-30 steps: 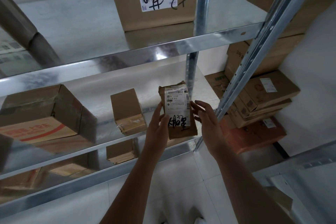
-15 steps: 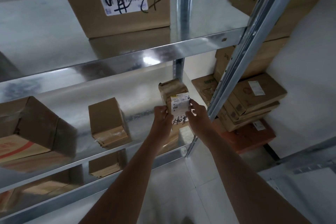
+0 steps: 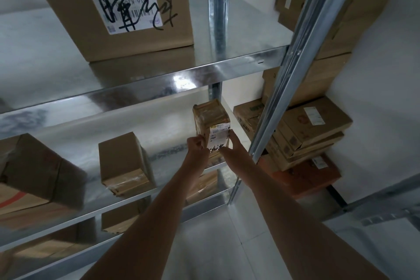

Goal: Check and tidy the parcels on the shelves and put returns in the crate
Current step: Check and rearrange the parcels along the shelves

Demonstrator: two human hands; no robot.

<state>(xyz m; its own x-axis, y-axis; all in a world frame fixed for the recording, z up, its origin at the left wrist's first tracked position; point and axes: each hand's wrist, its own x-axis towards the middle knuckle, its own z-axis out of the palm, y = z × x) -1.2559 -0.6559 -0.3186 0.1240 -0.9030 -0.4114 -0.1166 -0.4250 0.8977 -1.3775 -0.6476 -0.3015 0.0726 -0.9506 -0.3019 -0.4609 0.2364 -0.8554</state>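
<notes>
A small taped cardboard parcel [image 3: 210,118] with a white label and black handwriting sits at the right end of the middle metal shelf [image 3: 172,150]. My left hand [image 3: 197,146] grips its left side with curled fingers. On its right side my right hand [image 3: 231,146] holds it, thumb on the label. Both arms reach forward from the bottom of the view. No crate is visible.
A brown box [image 3: 125,161] stands left of the parcel, with a bigger box [image 3: 38,175] further left. A large labelled box [image 3: 118,7] is on the upper shelf [image 3: 159,84]. Stacked cartons [image 3: 311,129] lie right of the slanted steel upright [image 3: 293,59]. More boxes [image 3: 120,216] sit below.
The parcel has gone from raised with its label facing me to resting deeper on the middle shelf. Both hands moved forward with it and closed in on its sides. The view shifted left.
</notes>
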